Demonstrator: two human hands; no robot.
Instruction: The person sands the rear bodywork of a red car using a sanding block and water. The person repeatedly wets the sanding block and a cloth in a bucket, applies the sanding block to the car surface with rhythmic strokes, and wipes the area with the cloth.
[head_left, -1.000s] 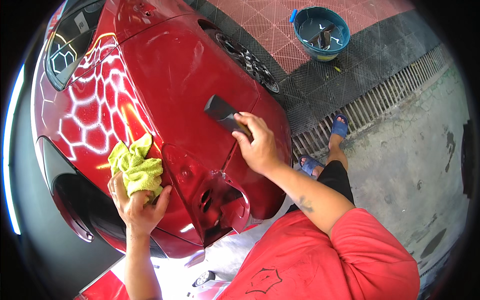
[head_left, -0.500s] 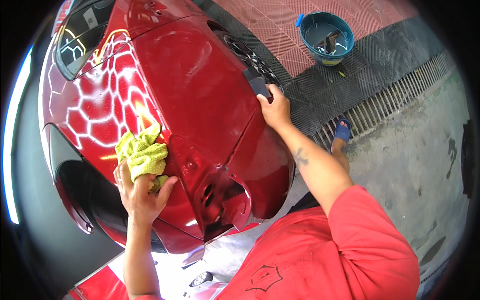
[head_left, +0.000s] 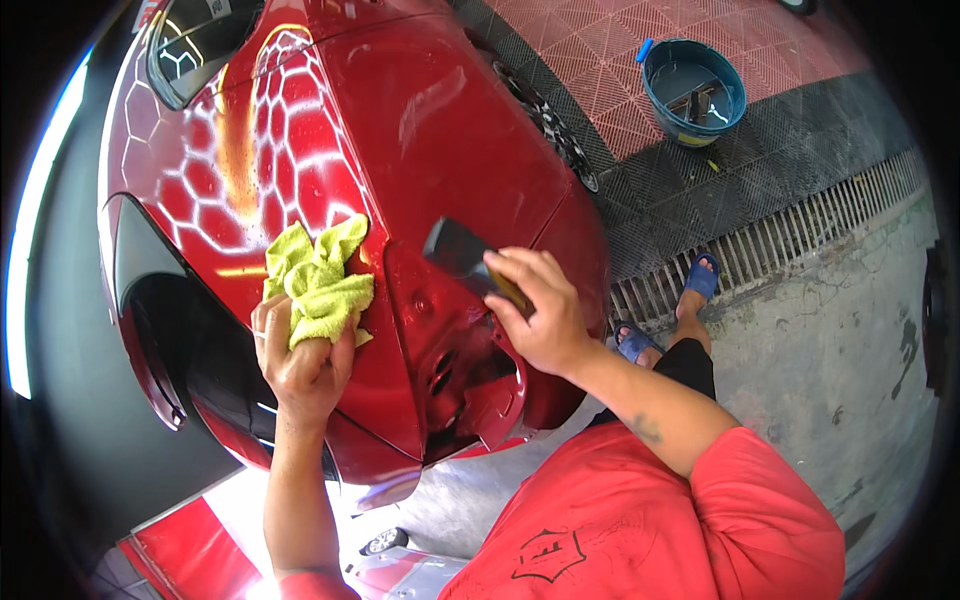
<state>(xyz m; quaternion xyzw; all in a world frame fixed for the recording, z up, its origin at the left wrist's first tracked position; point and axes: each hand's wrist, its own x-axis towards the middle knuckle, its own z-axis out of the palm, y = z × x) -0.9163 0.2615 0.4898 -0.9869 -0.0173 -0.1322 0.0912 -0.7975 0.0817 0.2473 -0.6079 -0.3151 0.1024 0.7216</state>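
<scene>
In front of me is the rear corner of a glossy red car (head_left: 430, 130), its tail-light opening (head_left: 455, 385) bare. My left hand (head_left: 305, 355) is closed around a crumpled yellow-green cloth (head_left: 320, 280), which lies against the panel left of that opening. My right hand (head_left: 545, 310) grips a dark sanding block (head_left: 462, 255) with a yellowish-brown part near the fingers. The block is tilted, over the painted area just above the tail-light opening. Whether it touches the paint, I cannot tell.
A teal bucket (head_left: 655, 100) of water, dark pieces inside, stands far right on red and black floor tiles (head_left: 620, 50). A metal drain grate (head_left: 780, 235) crosses the floor. Feet in blue slippers (head_left: 703, 277) are beside the car. The car's wheel (head_left: 550, 125) sits at its right.
My right hand has swung the sanding block left, from the side panel near the wheel to above the tail-light opening. My left hand keeps the cloth, now bunched differently. The view has shifted.
</scene>
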